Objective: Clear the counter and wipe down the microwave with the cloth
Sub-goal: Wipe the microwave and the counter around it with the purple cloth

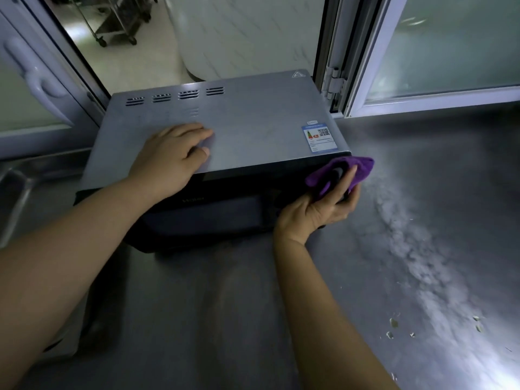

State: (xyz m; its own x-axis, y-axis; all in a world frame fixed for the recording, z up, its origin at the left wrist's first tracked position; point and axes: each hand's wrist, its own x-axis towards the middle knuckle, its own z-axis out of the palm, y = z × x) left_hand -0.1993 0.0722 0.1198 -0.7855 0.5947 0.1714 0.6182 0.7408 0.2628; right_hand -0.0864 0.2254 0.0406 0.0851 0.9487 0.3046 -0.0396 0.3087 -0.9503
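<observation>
- Microwave [225, 128]: one, at the centre of the frame on the steel tabletop [422, 192], its back toward an open window.
- Its grey top carries four vent slot groups [174, 96] in a row near the rear edge, one blue label [320, 138] at the right front corner and one warning triangle [298, 74] at the rear right.
- One purple cloth [357, 168] is pressed on the microwave's front right corner.
- Right hand [323, 205]: fingers clamped on the cloth, palm up.
- Left hand [171, 156]: lies flat on the top, fingers together and stretched out, gripping nothing.
- Several pale crumbs [393, 322] lie on the tabletop at lower right; blur prevents an exact count.
</observation>
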